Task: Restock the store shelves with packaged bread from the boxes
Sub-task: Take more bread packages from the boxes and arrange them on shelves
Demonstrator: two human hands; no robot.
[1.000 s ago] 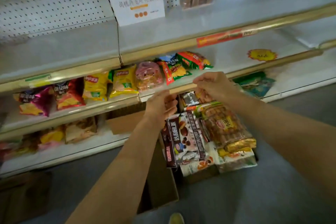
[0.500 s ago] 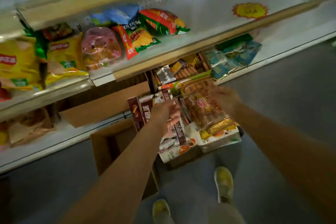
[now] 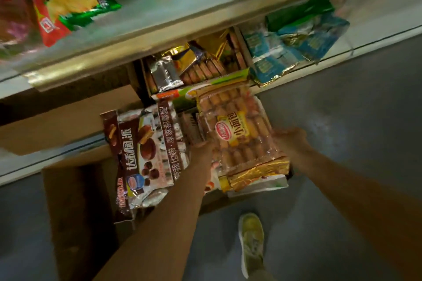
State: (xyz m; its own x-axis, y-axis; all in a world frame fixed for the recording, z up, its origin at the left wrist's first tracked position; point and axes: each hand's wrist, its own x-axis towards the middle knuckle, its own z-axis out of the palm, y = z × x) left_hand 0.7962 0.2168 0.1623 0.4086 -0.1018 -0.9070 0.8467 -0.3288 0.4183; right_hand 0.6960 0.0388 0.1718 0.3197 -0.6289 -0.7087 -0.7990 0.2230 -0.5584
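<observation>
Bent over the packed box [image 3: 289,172], I press my left hand [image 3: 202,149] and right hand [image 3: 288,137] against either side of the clear bread pack [image 3: 237,134] lying on top, with much stock seemingly left to shelve.

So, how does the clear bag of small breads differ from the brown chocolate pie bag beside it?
The clear bread bag shows its rows of golden rolls through the film; the brown pie bag is opaque, with printed pictures of pies. The bread bag has the left hand and the right hand at its two sides; no hand is on the pie bag. The bread bag bears a yellow label, the pie bag white lettering. Both lie on top of the box stock.
</observation>
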